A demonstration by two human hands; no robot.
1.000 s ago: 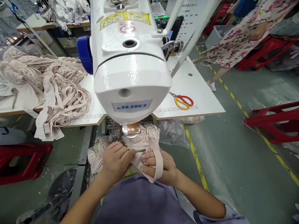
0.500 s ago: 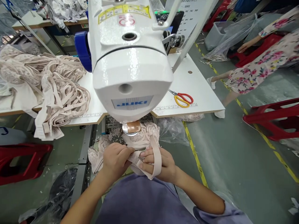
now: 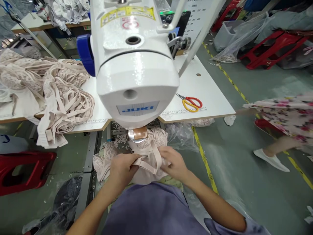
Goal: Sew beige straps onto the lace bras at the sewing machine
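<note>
A beige lace bra (image 3: 158, 137) lies under the head of the white sewing machine (image 3: 137, 81), on my lap side of the table. My left hand (image 3: 123, 168) pinches its strap (image 3: 146, 165) between thumb and fingers. The strap loops up and round to the right. At the right side of that loop, my right hand (image 3: 174, 163) has its fingers curled in on the bra's pale fabric; its fingertips are partly hidden and slightly blurred. More beige lace pieces (image 3: 106, 160) hang left of my left hand.
Red-and-yellow-handled scissors (image 3: 192, 103) lie on the white table (image 3: 212, 94), right of the machine. A heap of beige bras (image 3: 66, 101) spills over the table's left edge. Red stools (image 3: 24, 173) stand on the floor. A person in a floral dress (image 3: 288, 117) is at the right.
My right hand has come out from inside the strap loop to its right side, fingers now curled. The left hand keeps the strap. The person in floral clothing has moved nearer on the right.
</note>
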